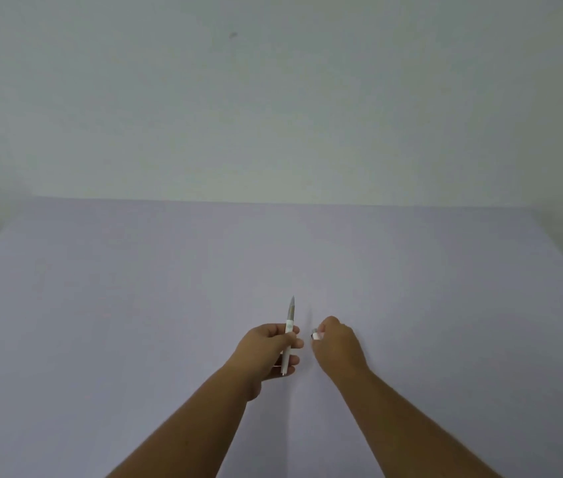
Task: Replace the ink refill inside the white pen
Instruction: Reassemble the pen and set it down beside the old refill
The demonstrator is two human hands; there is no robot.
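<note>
1. White pen (pixel 288 334) stands nearly upright in the left hand (pixel 268 350), fingers wrapped around its lower half, tip pointing away toward the wall (pixel 273 98).
2. Just right of the pen, the right hand (pixel 338 343) is closed, pinching a small white piece (pixel 317 335) at its fingertips; what the piece is cannot be told.
3. Pen and piece are near each other but apart.
4. Both hands hover over the pale table (pixel 135 305), below the pen, with bare forearms reaching in from the near edge.
</note>
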